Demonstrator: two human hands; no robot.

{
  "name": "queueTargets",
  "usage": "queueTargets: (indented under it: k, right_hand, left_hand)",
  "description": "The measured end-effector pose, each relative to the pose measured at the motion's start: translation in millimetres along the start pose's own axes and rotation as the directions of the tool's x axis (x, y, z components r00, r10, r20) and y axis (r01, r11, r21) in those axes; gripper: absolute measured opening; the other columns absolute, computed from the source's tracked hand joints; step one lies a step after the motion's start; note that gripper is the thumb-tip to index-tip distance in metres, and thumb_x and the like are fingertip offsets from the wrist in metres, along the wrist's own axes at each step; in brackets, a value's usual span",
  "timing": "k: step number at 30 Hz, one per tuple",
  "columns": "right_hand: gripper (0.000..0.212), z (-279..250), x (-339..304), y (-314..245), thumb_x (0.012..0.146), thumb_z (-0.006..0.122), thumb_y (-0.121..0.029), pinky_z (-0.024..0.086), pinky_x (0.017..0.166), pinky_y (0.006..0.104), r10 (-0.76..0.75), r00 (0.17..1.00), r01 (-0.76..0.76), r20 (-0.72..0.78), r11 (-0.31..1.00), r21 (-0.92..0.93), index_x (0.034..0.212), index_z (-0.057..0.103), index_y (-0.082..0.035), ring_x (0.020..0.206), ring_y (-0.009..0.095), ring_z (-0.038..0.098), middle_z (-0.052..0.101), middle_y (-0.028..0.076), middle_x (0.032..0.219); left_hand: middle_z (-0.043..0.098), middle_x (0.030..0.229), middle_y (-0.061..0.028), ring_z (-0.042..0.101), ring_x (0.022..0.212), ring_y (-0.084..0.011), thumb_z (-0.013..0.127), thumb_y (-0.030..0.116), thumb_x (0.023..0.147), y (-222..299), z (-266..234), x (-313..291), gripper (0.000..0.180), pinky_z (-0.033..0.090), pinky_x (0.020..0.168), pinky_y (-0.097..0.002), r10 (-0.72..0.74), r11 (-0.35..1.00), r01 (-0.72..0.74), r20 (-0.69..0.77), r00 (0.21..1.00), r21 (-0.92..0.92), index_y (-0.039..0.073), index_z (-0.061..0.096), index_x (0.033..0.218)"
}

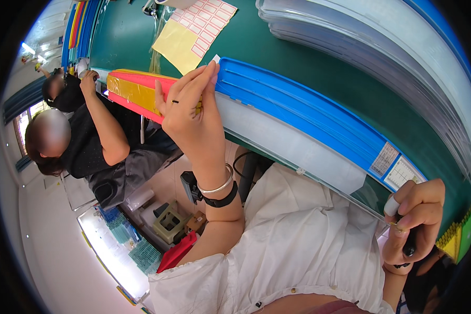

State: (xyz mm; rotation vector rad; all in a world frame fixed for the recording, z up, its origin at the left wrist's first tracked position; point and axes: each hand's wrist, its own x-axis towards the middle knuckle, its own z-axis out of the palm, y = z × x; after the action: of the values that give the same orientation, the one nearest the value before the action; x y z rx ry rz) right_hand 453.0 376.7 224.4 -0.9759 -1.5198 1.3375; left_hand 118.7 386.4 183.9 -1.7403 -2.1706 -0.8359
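Observation:
A long blue plastic file folder point(298, 107) lies along the table's near edge, with a milky clear cover point(282, 128) on its near side. Two small printed labels point(394, 163) sit at its right end. My left hand point(193, 107) is at the folder's left end, thumb and fingertips pinched on a small white piece point(216, 59) at the corner. Past the folder's right end, my right hand point(416, 217) curls closed around a slim dark tool with a rounded black end point(408, 251). A white cover point(391, 205) wraps one fingertip. Most of the tool is hidden.
Red and yellow files point(136, 93) lie left of my left hand. Beyond are a yellow label sheet point(193, 34) and a tall stack of clear and blue folders point(361, 47). A co-worker point(97, 133) sits at the left. Green and yellow items point(460, 235) stand right.

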Motion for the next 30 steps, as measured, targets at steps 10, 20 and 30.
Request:
queueTargets:
  k: [10,20,30]
  right_hand:
    - [0.013,-3.5,-1.6,3.1,0.088,0.076,-0.009,0.044,0.058,0.0268,-0.014,1.000,0.014,-0.025,0.999,0.028,0.091,0.063,-0.011,0.064,0.015,0.053,0.051,0.008,0.097]
    - [0.014,-4.7,-1.3,4.7,0.087,0.077,-0.010,0.044,0.057,0.0269,0.001,0.999,0.000,-0.040,1.000,0.029,0.090,0.064,-0.011,0.063,0.014,0.052,0.051,0.008,0.096]
    - [0.015,-5.1,-0.6,6.8,0.087,0.078,-0.010,0.044,0.057,0.0271,-0.011,0.999,0.013,-0.045,0.999,0.040,0.091,0.064,-0.011,0.063,0.014,0.052,0.052,0.008,0.096]
  left_hand:
    - [0.076,0.095,-0.0064,0.067,0.090,-0.0162,0.080,-0.001,0.083,6.4,0.7,8.1,0.023,0.051,0.094,-0.0316,0.087,0.995,-0.088,0.007,0.996,0.053,0.008,0.082,0.104]
    - [0.074,0.092,-0.0062,0.065,0.086,-0.0135,0.079,0.001,0.085,5.9,7.6,5.8,0.017,0.051,0.077,-0.0261,-0.030,1.000,0.030,-0.012,0.999,-0.008,0.003,0.080,0.102]
    - [0.076,0.093,-0.0071,0.067,0.084,-0.0099,0.078,0.006,0.090,6.6,7.2,6.5,0.019,0.049,0.077,-0.0232,-0.102,0.995,0.103,0.039,0.994,-0.015,-0.003,0.067,0.102]
